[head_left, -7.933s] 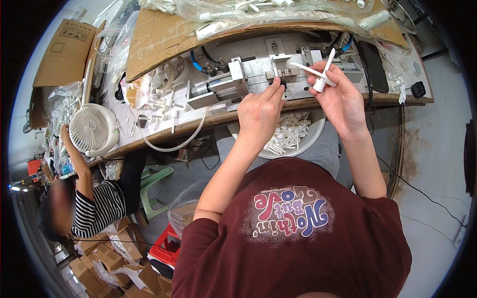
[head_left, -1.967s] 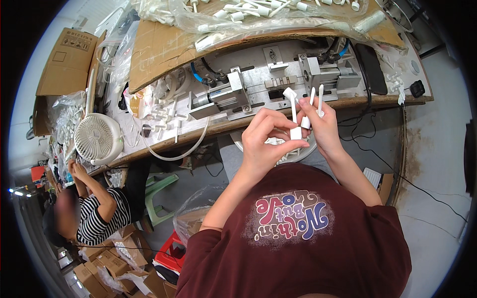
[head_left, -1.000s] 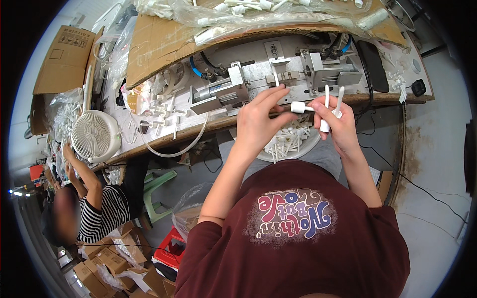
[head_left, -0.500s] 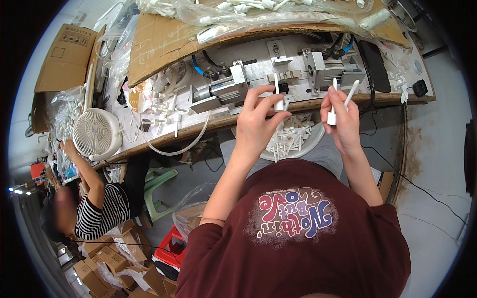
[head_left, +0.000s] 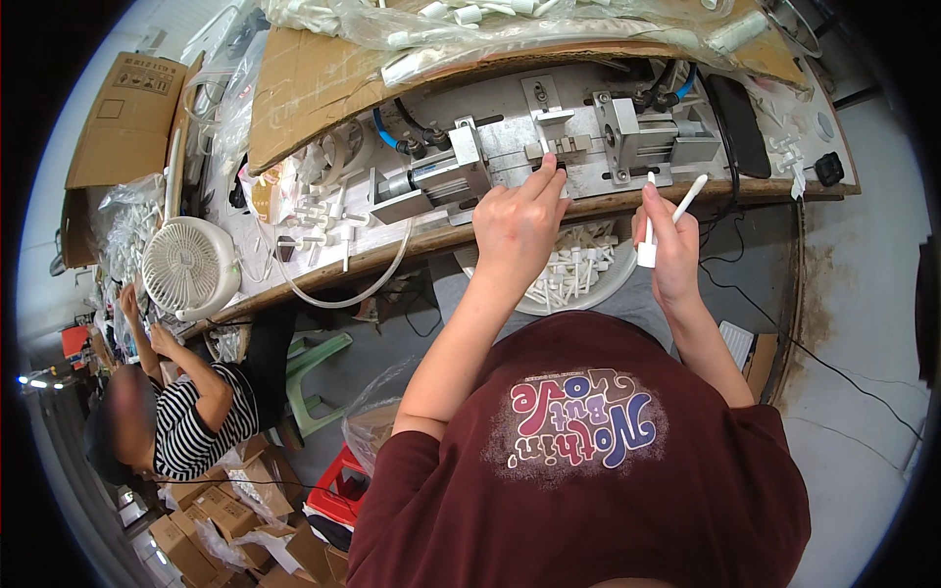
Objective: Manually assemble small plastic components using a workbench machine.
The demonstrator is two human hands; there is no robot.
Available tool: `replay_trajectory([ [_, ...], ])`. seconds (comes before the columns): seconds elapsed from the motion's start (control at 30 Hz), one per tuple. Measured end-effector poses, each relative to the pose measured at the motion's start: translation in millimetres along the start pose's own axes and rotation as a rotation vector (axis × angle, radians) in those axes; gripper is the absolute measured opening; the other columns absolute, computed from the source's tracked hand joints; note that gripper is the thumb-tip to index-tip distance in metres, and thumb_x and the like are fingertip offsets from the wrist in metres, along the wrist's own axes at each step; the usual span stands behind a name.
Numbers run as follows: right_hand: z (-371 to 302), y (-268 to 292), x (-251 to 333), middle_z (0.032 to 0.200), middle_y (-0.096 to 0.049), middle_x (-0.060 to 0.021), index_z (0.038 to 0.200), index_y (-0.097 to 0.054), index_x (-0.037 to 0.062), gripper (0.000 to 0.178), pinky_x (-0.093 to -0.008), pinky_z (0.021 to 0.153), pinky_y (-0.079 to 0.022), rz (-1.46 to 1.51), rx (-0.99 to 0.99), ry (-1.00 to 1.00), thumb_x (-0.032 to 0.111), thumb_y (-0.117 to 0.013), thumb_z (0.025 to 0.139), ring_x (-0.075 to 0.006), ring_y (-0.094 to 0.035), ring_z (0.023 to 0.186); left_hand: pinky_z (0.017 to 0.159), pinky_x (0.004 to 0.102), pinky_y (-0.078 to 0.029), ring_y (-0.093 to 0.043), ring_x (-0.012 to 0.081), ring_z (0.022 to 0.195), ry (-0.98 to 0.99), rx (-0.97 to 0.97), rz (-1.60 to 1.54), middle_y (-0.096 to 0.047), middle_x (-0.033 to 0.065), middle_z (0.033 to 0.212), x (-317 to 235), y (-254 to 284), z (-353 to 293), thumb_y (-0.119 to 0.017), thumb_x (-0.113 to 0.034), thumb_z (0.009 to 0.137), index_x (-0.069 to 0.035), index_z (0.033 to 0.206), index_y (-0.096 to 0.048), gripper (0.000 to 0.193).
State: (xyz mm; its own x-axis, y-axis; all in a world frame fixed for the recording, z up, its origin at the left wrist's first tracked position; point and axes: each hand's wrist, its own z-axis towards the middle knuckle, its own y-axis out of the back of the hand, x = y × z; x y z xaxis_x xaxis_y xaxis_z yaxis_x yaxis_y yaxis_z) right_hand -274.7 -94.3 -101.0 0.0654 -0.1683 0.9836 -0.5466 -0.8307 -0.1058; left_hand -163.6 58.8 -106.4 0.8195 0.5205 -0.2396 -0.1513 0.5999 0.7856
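Right grip (head_left: 676,255) is clamping two white sticks (head_left: 646,255); left grip (head_left: 515,233), closure indiscernible, is pointing toward a metal block (head_left: 570,147) at one o'clock.

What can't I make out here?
Head view:
What the left hand holds, if anything: hidden by its back.
Slanted white stick, lower end: hidden by the right hand.
Bowl, bottom: under white pieces.
What the co-worker holds, if anything: too small.
Clear plastic, top: cut by upper edge.

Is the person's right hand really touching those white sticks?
Touching. The head view shows the right hand gripping the white sticks, their tips poking out of its grasp.
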Motion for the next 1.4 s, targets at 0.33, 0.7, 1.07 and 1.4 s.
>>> replay_trajectory([
  [0.33,3,-12,-5,0.059,-0.053,0.0030,0.065,-0.059,0.0053,0.047,-0.0227,0.050,-0.032,-0.017,0.048,0.071,0.037,-0.056,0.099,-0.0037,-0.046,0.055,0.056,0.0249,-0.052,-0.065,0.0150,0.063,-0.066,0.044,-0.635,-0.070,0.0057,0.094,-34,36,2,-0.084,-0.021,0.069,-0.005,0.102,-0.070,0.039],
  [0.7,0,-22,3,0.063,-0.053,0.0032,0.065,-0.053,0.0104,0.042,-0.0210,0.051,-0.033,0.187,0.175,-0.192,0.036,-0.061,0.097,-0.0048,-0.046,0.056,0.064,0.0287,-0.054,-0.067,0.0178,0.076,0.061,0.075,-0.577,-0.065,0.0070,0.091,-35,42,-5,-0.079,-0.006,0.073,-0.004,0.105,-0.069,0.033],
  [1.07,0,-7,3,0.064,-0.043,0.0023,0.072,-0.044,0.0093,0.042,-0.0191,0.043,-0.022,0.358,0.259,-0.106,0.040,-0.048,0.102,-0.0034,-0.030,0.048,0.062,0.0311,-0.054,-0.067,0.0209,0.069,0.030,0.038,-0.056,-0.070,0.0023,0.113,-3,4,-5,-0.074,-0.011,0.076,-0.010,0.101,-0.073,0.024],
  [1.4,-3,-4,10,0.095,-0.061,-0.0098,0.098,-0.064,-0.0004,0.047,-0.0228,0.061,-0.044,-0.017,0.179,0.142,0.032,-0.031,0.107,-0.0106,-0.057,0.073,0.058,0.0299,-0.052,-0.064,0.0215,0.060,0.050,0.059,-0.057,-0.071,0.0002,0.110,0,4,-4,-0.076,-0.015,0.075,-0.012,0.101,-0.074,0.027],
])
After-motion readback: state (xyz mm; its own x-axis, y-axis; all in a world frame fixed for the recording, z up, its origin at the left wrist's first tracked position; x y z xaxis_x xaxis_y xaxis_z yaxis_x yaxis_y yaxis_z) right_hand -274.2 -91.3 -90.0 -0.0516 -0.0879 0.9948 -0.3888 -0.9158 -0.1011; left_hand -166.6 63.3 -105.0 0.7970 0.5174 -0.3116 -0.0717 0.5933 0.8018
